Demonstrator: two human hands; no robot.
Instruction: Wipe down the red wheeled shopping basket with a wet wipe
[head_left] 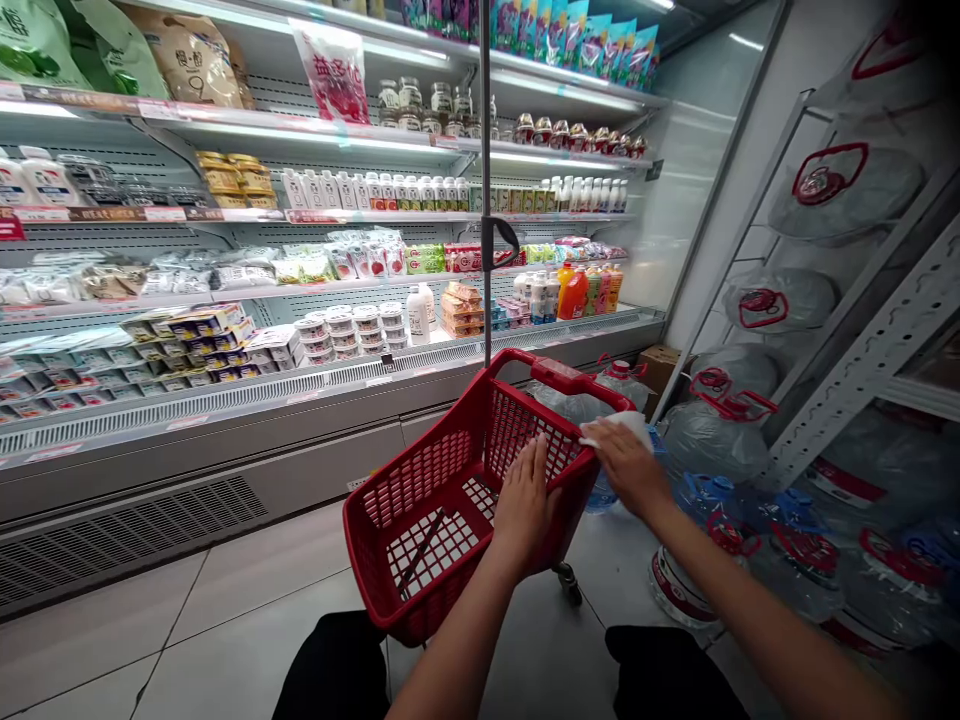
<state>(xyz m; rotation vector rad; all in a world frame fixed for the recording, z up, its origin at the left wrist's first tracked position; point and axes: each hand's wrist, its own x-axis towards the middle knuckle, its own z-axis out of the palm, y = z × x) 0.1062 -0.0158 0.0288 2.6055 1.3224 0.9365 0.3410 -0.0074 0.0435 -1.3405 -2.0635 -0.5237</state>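
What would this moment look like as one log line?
left hand: open, over red cart | right hand: holding white cloth at cart rim | nearby: stocked shelves, large bottles

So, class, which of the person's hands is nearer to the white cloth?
Right. The right hand touches the white cloth; the left hand is apart from it, farther left, by the red cart's near side.

Smooth, glossy plastic shopping cart

Big lit fridge case here — stacked white tubs, orange bottles, blue bags up top — plus a metal rack of clear, red-handled jugs off to the right.
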